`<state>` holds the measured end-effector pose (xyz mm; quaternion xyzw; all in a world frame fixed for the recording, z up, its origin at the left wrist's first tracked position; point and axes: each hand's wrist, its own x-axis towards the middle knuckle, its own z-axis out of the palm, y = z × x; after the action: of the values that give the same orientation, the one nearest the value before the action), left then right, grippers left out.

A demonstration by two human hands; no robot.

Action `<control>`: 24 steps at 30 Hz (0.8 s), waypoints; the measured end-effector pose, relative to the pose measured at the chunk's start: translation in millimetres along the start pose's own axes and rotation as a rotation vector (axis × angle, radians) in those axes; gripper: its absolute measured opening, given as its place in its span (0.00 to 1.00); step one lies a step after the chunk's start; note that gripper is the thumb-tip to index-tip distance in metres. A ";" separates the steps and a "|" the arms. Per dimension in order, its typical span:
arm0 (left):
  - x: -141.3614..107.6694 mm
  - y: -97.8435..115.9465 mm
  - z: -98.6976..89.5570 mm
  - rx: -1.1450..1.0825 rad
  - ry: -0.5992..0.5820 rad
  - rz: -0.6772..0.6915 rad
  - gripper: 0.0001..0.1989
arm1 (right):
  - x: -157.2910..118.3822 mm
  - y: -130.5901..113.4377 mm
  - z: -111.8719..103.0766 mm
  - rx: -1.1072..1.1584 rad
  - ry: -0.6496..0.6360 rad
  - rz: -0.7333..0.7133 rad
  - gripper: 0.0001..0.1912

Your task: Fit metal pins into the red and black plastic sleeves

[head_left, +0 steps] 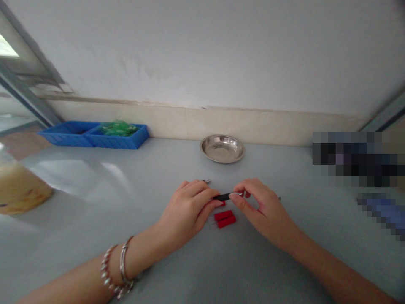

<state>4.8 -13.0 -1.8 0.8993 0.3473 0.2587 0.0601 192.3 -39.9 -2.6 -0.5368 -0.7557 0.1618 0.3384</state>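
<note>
Bridging left hand (189,207) and right hand (266,211) is a black pen (224,196).

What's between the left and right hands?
In the head view, left hand and right hand hold a black pen between them; red pieces show just below.

2 hands, lower centre: 1 left hand (189,207) and 1 right hand (265,211). Between them, 1 black pen (223,196). 3 red pieces (227,221), 1 part hidden. At least 2 bracelets (105,271), lower left. 1 dish (221,151), mid-frame. 2 blue bins (116,142), left. 1 bag (23,191), left edge.
</note>
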 end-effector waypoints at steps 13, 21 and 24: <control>-0.6 -0.4 0.4 -0.002 -0.005 -0.016 0.11 | -0.3 -2.4 0.1 -0.027 0.027 -0.028 0.12; -0.5 0.9 0.5 0.017 0.016 0.000 0.11 | -0.9 -0.3 -0.8 -0.111 0.063 -0.107 0.09; -0.2 0.6 0.2 0.018 0.010 -0.004 0.11 | -0.5 0.6 -1.3 -0.096 0.068 -0.111 0.07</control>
<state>5.1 -13.6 -1.9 0.8979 0.3517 0.2599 0.0510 193.7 -40.3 -2.3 -0.5146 -0.7794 0.0881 0.3464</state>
